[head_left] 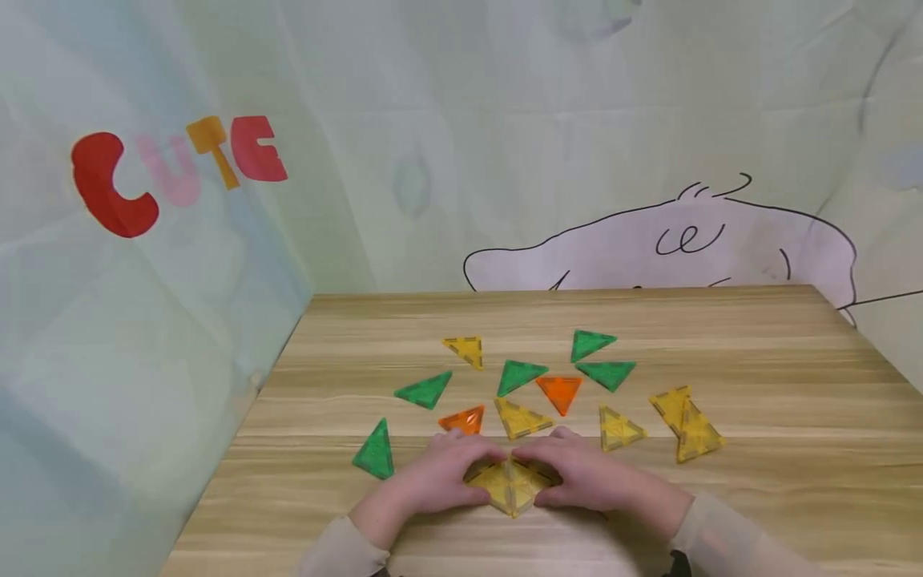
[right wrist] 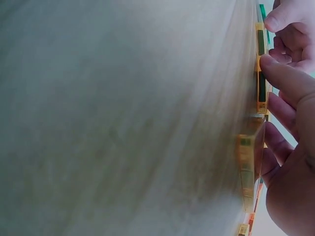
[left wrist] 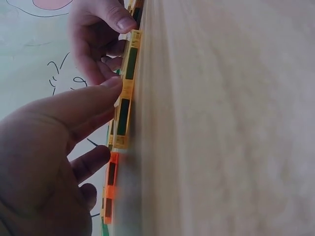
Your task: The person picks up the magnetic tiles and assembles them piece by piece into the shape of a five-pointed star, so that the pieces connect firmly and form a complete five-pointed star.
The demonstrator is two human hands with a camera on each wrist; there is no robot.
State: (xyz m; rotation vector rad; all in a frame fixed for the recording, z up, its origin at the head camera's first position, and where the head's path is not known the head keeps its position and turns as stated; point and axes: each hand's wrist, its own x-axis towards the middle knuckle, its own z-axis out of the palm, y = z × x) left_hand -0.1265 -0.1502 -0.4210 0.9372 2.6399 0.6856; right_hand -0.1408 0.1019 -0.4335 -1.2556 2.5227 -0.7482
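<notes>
Two translucent yellow triangular magnetic tiles lie side by side near the front of the table, their edges meeting along a middle seam. My left hand [head_left: 443, 474] pinches the left yellow tile [head_left: 493, 486] between thumb and forefinger. Opposite it, my right hand [head_left: 587, 474] grips the right yellow tile [head_left: 526, 487] the same way. The left wrist view catches the tiles edge-on, with the left thumb [left wrist: 110, 86] on the near rim. From the right wrist, the right thumb [right wrist: 270, 64] presses the tile's edge, flat and close to the tabletop.
Just beyond the hands lie an orange tile [head_left: 465, 420], another orange tile [head_left: 560, 393] and a larger yellow tile [head_left: 521, 418]. Several green tiles [head_left: 376, 453] are scattered left and behind. Rightward are a yellow tile [head_left: 618, 429] and two overlapping yellow tiles [head_left: 698, 433]. A printed curtain [head_left: 404, 144] hangs behind.
</notes>
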